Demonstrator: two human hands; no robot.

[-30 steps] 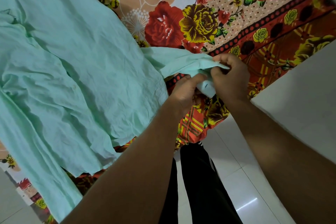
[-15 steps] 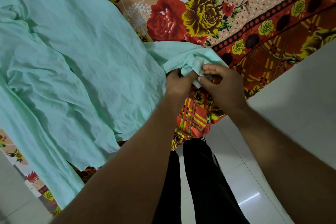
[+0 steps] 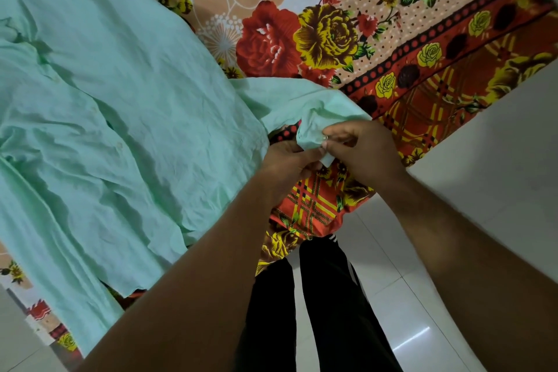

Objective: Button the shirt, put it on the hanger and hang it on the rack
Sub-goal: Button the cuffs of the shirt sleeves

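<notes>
A crumpled mint-green shirt (image 3: 120, 106) lies spread over the left half of the bed, its buttoned front running down the left side. One sleeve stretches to the right, ending in a cuff (image 3: 311, 133) near the bed's edge. My left hand (image 3: 287, 163) pinches the cuff from below. My right hand (image 3: 359, 151) grips the same cuff from the right, thumb and forefinger pressed on the fabric at a small button. No hanger or rack is in view.
The bed carries a floral sheet (image 3: 332, 39) in red, yellow and orange. White floor tiles (image 3: 407, 296) lie below the bed's edge, and a white wall (image 3: 498, 160) stands at the right. My black trouser legs (image 3: 317, 311) are close to the bed.
Both hands stay on the cuff. The right hand's fingers have shifted from on top of the fabric to pinching its edge, and the cuff has been turned slightly.
</notes>
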